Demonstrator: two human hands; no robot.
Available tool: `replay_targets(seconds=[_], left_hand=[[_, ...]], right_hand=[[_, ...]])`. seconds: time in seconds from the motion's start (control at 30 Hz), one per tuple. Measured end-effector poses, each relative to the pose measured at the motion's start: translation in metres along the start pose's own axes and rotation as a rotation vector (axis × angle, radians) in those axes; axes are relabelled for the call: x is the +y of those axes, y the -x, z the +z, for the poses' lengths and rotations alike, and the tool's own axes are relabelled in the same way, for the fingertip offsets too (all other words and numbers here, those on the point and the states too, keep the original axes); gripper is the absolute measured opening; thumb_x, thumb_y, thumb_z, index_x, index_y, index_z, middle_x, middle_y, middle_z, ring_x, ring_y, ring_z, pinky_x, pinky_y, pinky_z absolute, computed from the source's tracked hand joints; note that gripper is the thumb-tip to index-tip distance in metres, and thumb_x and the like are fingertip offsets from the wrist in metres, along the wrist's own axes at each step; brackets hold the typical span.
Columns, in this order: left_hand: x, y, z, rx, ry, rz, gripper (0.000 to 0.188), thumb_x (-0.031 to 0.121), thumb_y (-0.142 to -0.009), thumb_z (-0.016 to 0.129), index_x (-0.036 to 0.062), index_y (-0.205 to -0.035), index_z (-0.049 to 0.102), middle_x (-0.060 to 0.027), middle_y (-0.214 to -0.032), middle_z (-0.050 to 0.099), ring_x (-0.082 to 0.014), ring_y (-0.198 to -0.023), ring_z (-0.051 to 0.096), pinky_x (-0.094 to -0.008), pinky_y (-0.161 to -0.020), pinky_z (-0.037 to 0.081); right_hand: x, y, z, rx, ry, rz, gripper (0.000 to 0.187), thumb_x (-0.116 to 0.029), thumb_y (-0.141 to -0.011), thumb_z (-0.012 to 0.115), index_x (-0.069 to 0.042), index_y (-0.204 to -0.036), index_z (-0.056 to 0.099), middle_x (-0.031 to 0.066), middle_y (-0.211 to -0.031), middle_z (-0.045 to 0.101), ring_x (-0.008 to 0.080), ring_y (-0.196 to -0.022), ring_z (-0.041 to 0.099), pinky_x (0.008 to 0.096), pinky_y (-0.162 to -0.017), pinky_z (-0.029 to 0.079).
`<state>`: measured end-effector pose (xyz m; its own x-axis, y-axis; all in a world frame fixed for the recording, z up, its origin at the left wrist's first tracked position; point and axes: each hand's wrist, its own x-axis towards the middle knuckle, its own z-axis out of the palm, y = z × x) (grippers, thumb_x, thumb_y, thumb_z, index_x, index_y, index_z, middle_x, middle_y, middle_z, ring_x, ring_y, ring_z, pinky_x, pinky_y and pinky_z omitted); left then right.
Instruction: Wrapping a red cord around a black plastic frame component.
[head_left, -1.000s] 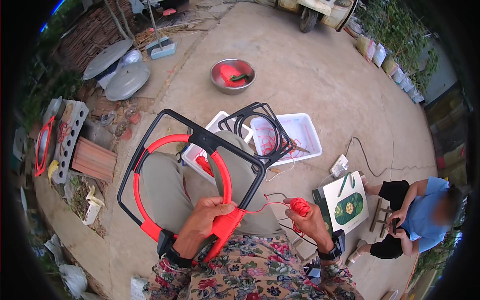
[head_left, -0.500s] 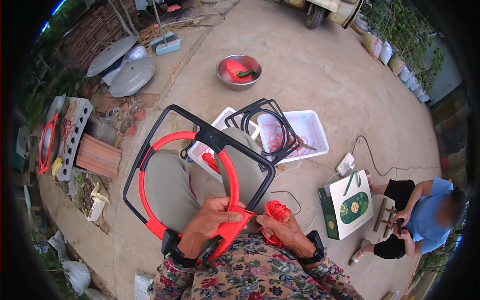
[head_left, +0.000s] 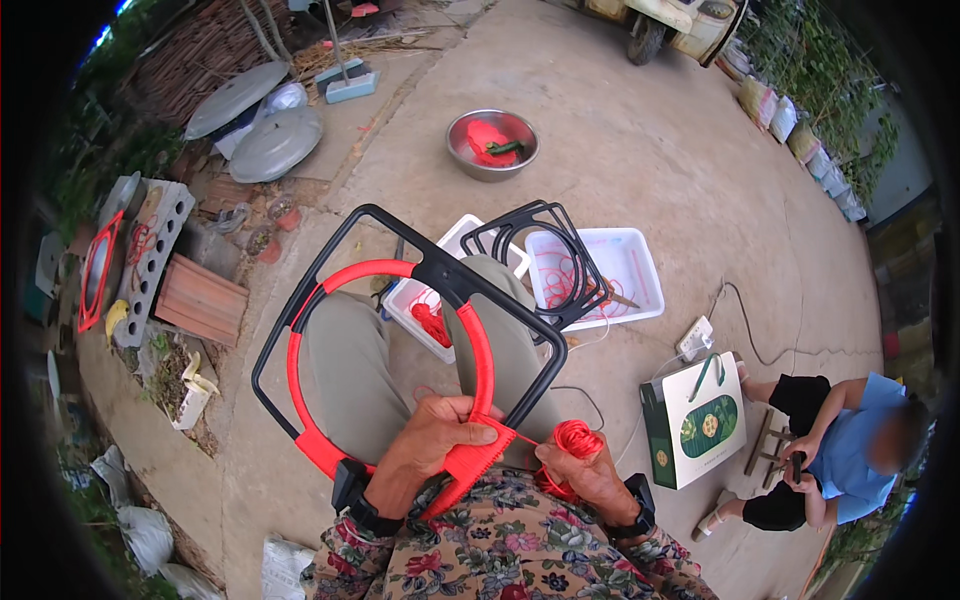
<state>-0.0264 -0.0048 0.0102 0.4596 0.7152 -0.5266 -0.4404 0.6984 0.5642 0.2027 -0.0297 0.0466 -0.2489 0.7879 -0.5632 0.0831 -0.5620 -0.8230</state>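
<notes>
The left hand (head_left: 428, 442) grips the red-wrapped near right corner of the black frame (head_left: 437, 270), thumb uppermost; the frame lies over the seated person's knees. The right hand (head_left: 590, 476), just right of that corner, is closed around the ball of red cord (head_left: 577, 438). Compared with one second ago, the right hand sits closer to the frame and the cord between them runs shorter, indicating that the winding is being worked close to the wrapping.

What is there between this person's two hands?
In the head view, between the left hand and right hand lie a red-wrapped section of the black frame and a short strand of red cord.
</notes>
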Motion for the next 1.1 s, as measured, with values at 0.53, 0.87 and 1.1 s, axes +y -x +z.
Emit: replay_targets(seconds=[0.53,0.87,1.1], left_hand=[[-0.007,0.009,0.010,0.222,-0.134,0.109,0.016,0.006,-0.088,0.063,-0.0064,-0.098,0.064,-0.0085,-0.085,0.067,-0.0130,-0.072,0.064,-0.0235,-0.067,0.053],[0.007,0.017,0.016,0.131,-0.055,0.104,0.016,0.010,-0.091,0.061,-0.0038,-0.098,0.064,-0.0054,-0.083,0.065,-0.0099,-0.073,0.063,-0.0225,-0.065,0.053],[0.002,0.008,0.013,0.191,-0.099,0.105,0.018,0.013,-0.093,0.060,-0.0035,-0.099,0.064,-0.0040,-0.081,0.064,-0.0100,-0.070,0.063,-0.0213,-0.064,0.053]], right_hand=[[-0.001,-0.003,-0.002,-0.028,0.213,-0.030,0.029,-0.022,-0.085,0.071,-0.006,-0.068,0.054,-0.0038,-0.060,0.050,0.0059,-0.056,0.044,0.0264,-0.052,0.039],[-0.004,-0.003,-0.002,-0.042,0.167,-0.013,0.023,-0.020,-0.085,0.071,-0.004,-0.072,0.060,-0.0030,-0.062,0.056,0.0048,-0.057,0.049,0.0249,-0.052,0.041],[0.000,-0.004,-0.006,-0.053,0.174,-0.071,0.022,-0.019,-0.084,0.071,-0.004,-0.073,0.061,-0.0050,-0.063,0.055,0.0034,-0.059,0.047,0.0238,-0.054,0.040]])
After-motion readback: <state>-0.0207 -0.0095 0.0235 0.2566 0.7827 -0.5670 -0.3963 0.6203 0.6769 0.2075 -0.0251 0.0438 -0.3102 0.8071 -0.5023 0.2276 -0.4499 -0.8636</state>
